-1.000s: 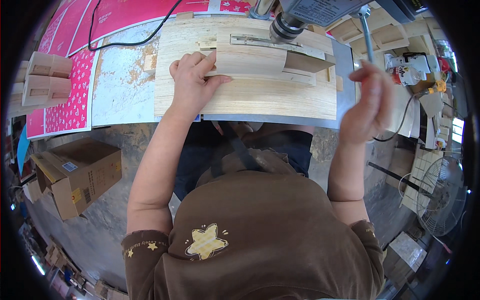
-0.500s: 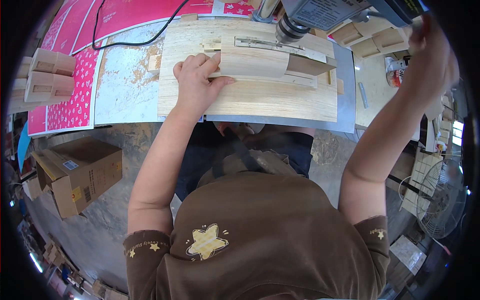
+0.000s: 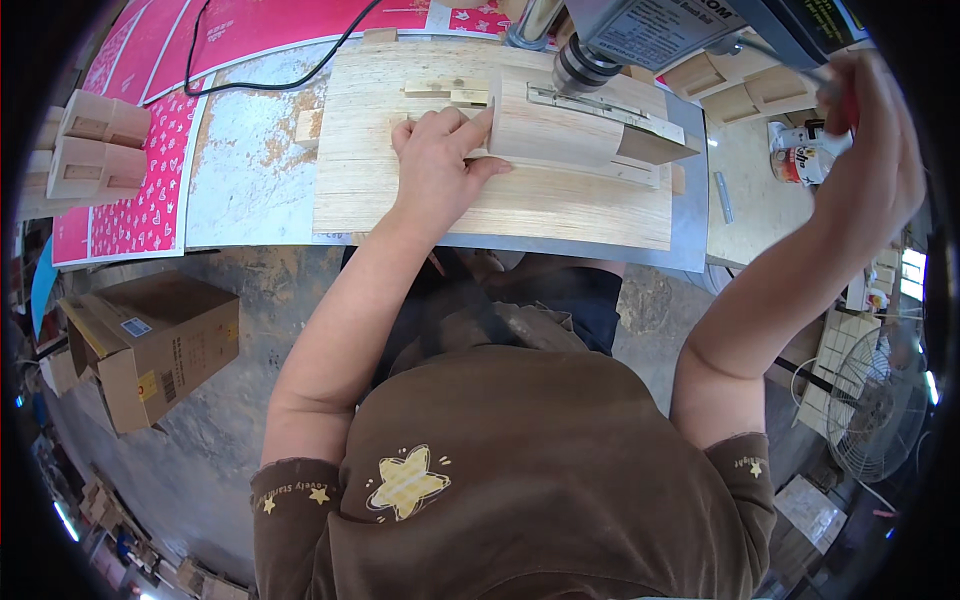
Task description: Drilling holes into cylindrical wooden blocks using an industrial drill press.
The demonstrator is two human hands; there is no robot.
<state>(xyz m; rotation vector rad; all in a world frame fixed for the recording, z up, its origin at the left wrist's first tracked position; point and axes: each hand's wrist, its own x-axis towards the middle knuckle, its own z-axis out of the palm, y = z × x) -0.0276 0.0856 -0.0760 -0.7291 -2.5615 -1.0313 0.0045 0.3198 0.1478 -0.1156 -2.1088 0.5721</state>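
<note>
A pale wooden block with rounded sides lies lengthwise on a light wooden board. Gripping its left end is my left hand, fingers behind and thumb along the near side. A slotted strip runs along the block's top, and a thin flat panel juts from its right end. Just above the strip hangs the drill chuck of a grey drill press; the bit's tip is hard to make out. Up at the right, my right hand is closed around the red grip of the press lever.
Stacked wooden blocks stand at the left on a pink sheet, near a black cable. More hollowed wooden pieces lie behind the press at right, with a white container and a blue-grey stick. A cardboard box sits on the floor.
My left hand and the wooden block have slid to the right along the board, under the chuck. My right hand sits slightly lower in view on the lever.
</note>
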